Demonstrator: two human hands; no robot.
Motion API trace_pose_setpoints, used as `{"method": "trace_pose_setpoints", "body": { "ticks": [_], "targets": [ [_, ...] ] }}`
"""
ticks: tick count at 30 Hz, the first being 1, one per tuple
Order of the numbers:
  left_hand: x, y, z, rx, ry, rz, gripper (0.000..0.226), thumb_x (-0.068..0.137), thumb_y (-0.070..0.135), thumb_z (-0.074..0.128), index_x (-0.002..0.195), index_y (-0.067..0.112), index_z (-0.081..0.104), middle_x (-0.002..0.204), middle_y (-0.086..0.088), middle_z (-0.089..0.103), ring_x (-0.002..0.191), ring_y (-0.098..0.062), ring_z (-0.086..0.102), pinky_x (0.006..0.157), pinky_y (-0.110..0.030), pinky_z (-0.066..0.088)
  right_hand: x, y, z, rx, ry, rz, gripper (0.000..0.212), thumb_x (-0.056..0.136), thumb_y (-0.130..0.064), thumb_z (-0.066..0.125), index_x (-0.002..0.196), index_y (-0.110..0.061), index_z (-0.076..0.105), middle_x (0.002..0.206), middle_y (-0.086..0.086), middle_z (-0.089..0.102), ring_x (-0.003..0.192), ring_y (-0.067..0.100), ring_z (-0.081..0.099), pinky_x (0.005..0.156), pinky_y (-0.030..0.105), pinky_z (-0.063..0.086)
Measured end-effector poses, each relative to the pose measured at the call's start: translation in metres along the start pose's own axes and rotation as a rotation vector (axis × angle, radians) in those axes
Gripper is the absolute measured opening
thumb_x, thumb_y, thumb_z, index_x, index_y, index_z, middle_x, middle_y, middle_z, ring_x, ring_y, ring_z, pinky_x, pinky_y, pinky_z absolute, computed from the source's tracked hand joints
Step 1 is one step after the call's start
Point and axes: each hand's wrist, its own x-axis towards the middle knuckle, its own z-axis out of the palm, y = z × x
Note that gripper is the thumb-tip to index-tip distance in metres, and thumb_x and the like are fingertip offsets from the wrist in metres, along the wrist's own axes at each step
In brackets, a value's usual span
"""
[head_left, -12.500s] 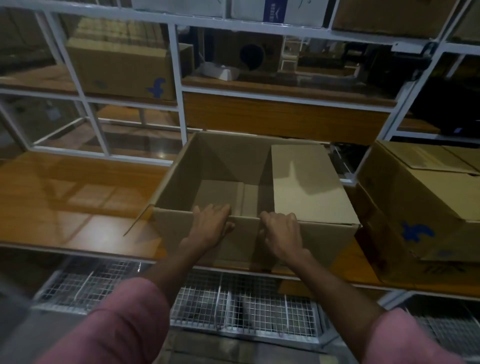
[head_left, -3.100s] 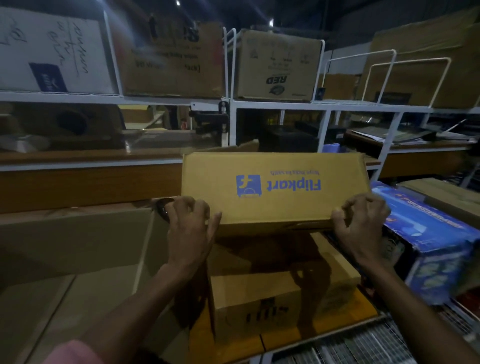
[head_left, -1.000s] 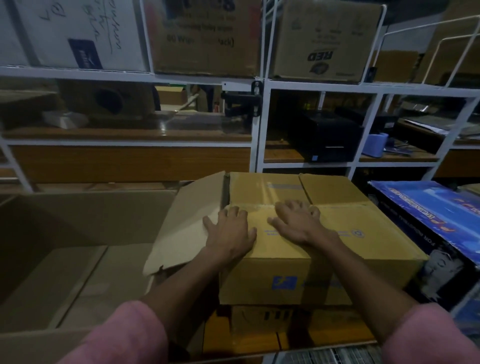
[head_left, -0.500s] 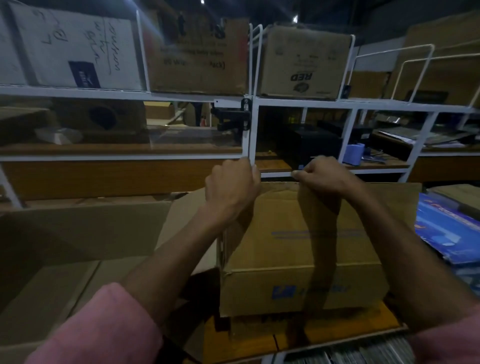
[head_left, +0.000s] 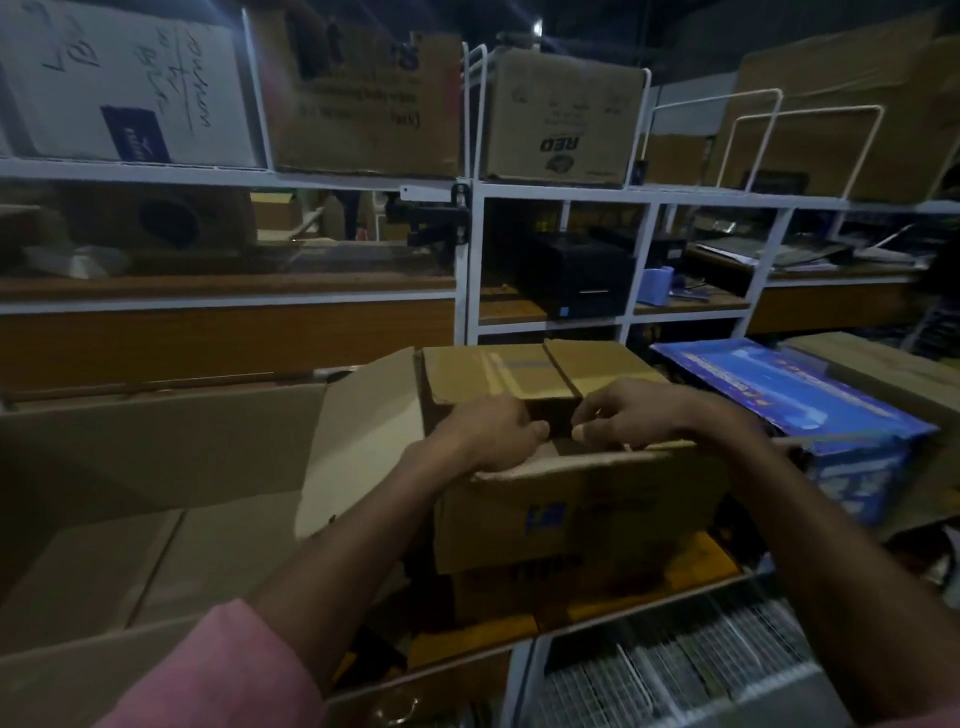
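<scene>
Left hand: the left hand (head_left: 488, 434) lies knuckles up at the left end of the box's top. The wrist is bent down and the fingers curl over the near flap (head_left: 587, 466), their tips hidden in the opening.
Right hand: the right hand (head_left: 641, 415) sits just beside it, almost touching. Its fingers are bent down and its thumb stretches towards the left hand, pinching the same flap's edge.
Arms: both forearms run up from pink sleeves (head_left: 228, 670) and converge at the box.
Box: the box (head_left: 571, 519) stands on a lower carton (head_left: 498, 587) on the wooden shelf (head_left: 696, 566). It is between an open carton (head_left: 156, 457) on the left and a blue box (head_left: 789, 395) on the right.
Flaps: two far flaps (head_left: 498, 374) lie folded flat. The left flap (head_left: 363, 436) stands up, leaning out over the open carton.
Box logo: a blue square (head_left: 545, 519) is on the front, and the words beside it are too dark to read.
Lower carton: it has dark print, unreadable.
Top shelf: a brown carton (head_left: 561, 114) bears "RED" upside down above an oval mark. Its neighbour (head_left: 363, 104) has upside-down lines too blurred to read.
White box: the white box (head_left: 124, 78) has handwriting across the front and a blue label, neither legible.
Blue box: a strip of lettering runs along the top, illegible.
</scene>
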Motion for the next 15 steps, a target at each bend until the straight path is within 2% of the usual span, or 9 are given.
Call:
{"method": "trace_pose_setpoints", "body": {
  "ticks": [2, 4, 9, 12, 15],
  "targets": [
    [-0.001, -0.010, 0.021, -0.038, -0.043, 0.014, 0.021, 0.102, 0.047, 0.048, 0.095, 0.030, 0.059, 0.095, 0.004, 0.062, 0.084, -0.010, 0.060, 0.065, -0.027, 0.045, 0.000, 0.004, 0.023, 0.015, 0.009, 0.022, 0.038, 0.100, -0.039, 0.056, 0.134, -0.022, 0.058, 0.131, -0.002, 0.059, 0.112, 0.014, 0.057, 0.080, 0.025, 0.046],
    [-0.003, -0.023, 0.049, -0.049, -0.032, 0.005, 0.023, 0.101, 0.044, 0.051, 0.112, 0.025, 0.058, 0.109, 0.002, 0.062, 0.094, -0.014, 0.060, 0.078, -0.031, 0.050, 0.004, 0.009, 0.052, 0.066, 0.035, 0.047, 0.047, 0.099, -0.038, 0.058, 0.143, -0.023, 0.050, 0.140, -0.001, 0.055, 0.121, 0.017, 0.055, 0.091, 0.030, 0.046],
    [-0.005, -0.052, 0.100, 0.232, 0.166, 0.015, 0.032, 0.099, 0.046, 0.055, 0.123, 0.025, 0.054, 0.122, 0.000, 0.063, 0.109, -0.020, 0.058, 0.095, -0.041, 0.040, 0.018, 0.020, 0.110, -0.106, 0.233, 0.001, 0.051, 0.096, -0.026, 0.064, 0.144, -0.027, 0.049, 0.137, 0.001, 0.056, 0.125, 0.022, 0.050, 0.107, 0.041, 0.042],
    [-0.005, -0.062, 0.106, 0.311, 0.250, 0.037, 0.029, 0.098, 0.041, 0.056, 0.122, 0.026, 0.052, 0.118, 0.001, 0.065, 0.106, -0.018, 0.059, 0.095, -0.040, 0.039, 0.027, 0.028, 0.124, -0.125, 0.315, -0.024, 0.041, 0.094, -0.018, 0.064, 0.133, -0.028, 0.056, 0.127, -0.004, 0.060, 0.122, 0.019, 0.052, 0.109, 0.041, 0.038],
    [-0.004, -0.066, 0.107, 0.333, 0.280, 0.037, 0.031, 0.097, 0.041, 0.057, 0.125, 0.027, 0.052, 0.120, 0.002, 0.066, 0.105, -0.017, 0.061, 0.095, -0.039, 0.039, 0.036, 0.028, 0.123, -0.057, 0.285, -0.029, 0.021, 0.103, -0.032, 0.050, 0.119, -0.026, 0.061, 0.116, -0.002, 0.065, 0.113, 0.019, 0.059, 0.107, 0.045, 0.041]
  ]
}}
